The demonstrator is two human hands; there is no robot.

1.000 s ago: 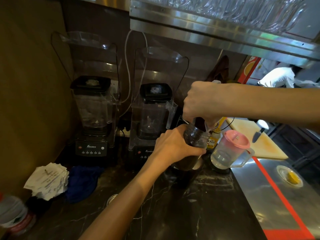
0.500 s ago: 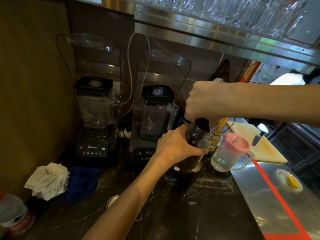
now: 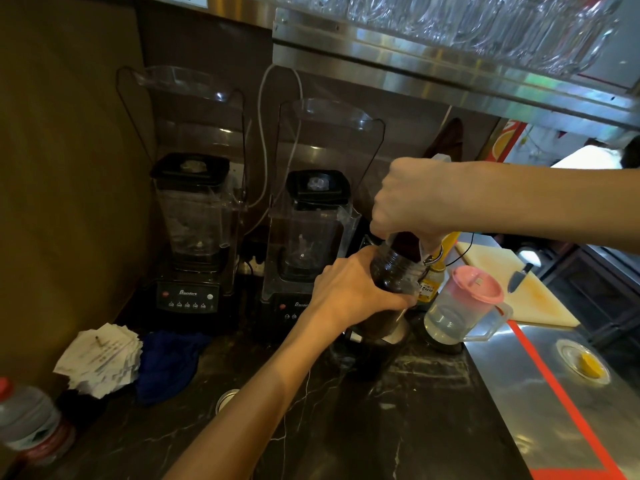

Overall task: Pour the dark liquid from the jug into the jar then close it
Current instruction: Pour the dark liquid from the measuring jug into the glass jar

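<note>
L hand (image 3: 349,292) fingers clamped on jar (image 3: 393,275); R hand (image 3: 412,199) grips lid; pitcher (image 3: 460,306) just beside.

We count two black-based blenders (image 3: 188,237) (image 3: 308,244) at 10 o'clock, one pink-lidded clear plastic pitcher (image 3: 464,306) at 3, one dark-filled jar (image 3: 393,275), two hands (image 3: 349,292) (image 3: 412,199).

Very little is altered between the earlier pictures and now. The whole scene is carried slightly rightward and downward in the frame by a small camera shift. The person in white (image 3: 585,157) at the upper right is seen farther toward the right edge, partly cut off. The grips on the jar (image 3: 394,275) are unchanged.
</note>
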